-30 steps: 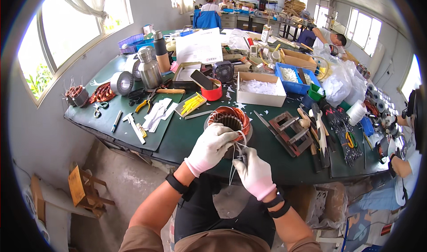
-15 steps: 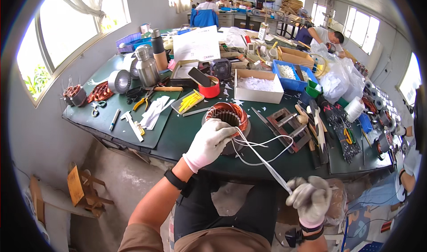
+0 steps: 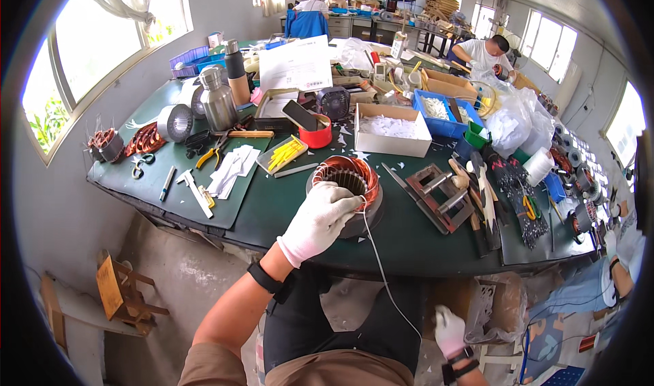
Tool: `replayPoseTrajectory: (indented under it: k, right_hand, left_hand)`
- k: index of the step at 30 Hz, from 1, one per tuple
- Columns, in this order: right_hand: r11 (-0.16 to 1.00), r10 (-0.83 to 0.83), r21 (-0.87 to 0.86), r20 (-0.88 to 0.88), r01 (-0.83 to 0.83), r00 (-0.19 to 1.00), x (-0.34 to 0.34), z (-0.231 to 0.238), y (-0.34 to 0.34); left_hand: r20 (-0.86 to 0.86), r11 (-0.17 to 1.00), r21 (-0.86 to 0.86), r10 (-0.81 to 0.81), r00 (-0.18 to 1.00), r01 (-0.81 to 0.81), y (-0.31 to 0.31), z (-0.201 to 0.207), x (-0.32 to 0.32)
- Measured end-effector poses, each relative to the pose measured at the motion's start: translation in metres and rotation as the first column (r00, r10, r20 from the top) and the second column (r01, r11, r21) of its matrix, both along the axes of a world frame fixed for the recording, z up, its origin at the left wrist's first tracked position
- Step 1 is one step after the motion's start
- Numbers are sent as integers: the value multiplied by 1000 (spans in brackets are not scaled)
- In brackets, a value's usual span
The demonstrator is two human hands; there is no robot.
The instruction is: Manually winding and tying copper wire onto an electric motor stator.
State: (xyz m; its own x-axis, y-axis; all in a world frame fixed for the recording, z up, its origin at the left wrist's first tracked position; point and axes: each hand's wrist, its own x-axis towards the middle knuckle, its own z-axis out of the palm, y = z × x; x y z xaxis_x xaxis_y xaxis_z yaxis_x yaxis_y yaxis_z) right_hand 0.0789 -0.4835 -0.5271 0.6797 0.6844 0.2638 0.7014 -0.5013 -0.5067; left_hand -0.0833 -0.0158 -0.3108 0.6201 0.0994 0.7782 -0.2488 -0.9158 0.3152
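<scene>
The copper-wound stator (image 3: 368, 176) is touched at its near rim by the gloved left hand (image 3: 319, 221); white cord (image 3: 379, 263) is strung from there toward the gloved right hand (image 3: 449, 330), held low

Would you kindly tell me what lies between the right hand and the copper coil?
The head view shows a white cord crossing the table edge and dark trousers.

- Stator (image 3: 349, 177) on desk (image 3: 272, 205), toward near edge.
- Frame (image 3: 452, 202) right of stator.
- Box (image 3: 392, 144) behind stator, slightly right; scraps (image 3: 390, 125) in box.
- Caliper (image 3: 197, 195) well left of stator; pen (image 3: 167, 184) left of caliper.
</scene>
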Motion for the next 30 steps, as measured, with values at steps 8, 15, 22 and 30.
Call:
replayPoseTrajectory:
  k: [8,15,22,30]
  right_hand:
    - [833,554,475,-730,-286,401,-71,203,264]
    - [426,747,743,34,-517,664,-52,302,328]
    - [613,689,787,-490,-70,534,-59,197,265]
    - [505,762,784,-208,-361,613,-48,202,281]
  left_hand:
    - [23,1000,11,-7,1000,7,2,-6,-5]
    - [28,999,38,17,999,-18,7,-6,2]
    - [21,998,-23,-66,998,66,7,-16,8]
    - [18,999,33,33,999,-33,-4,-1,9]
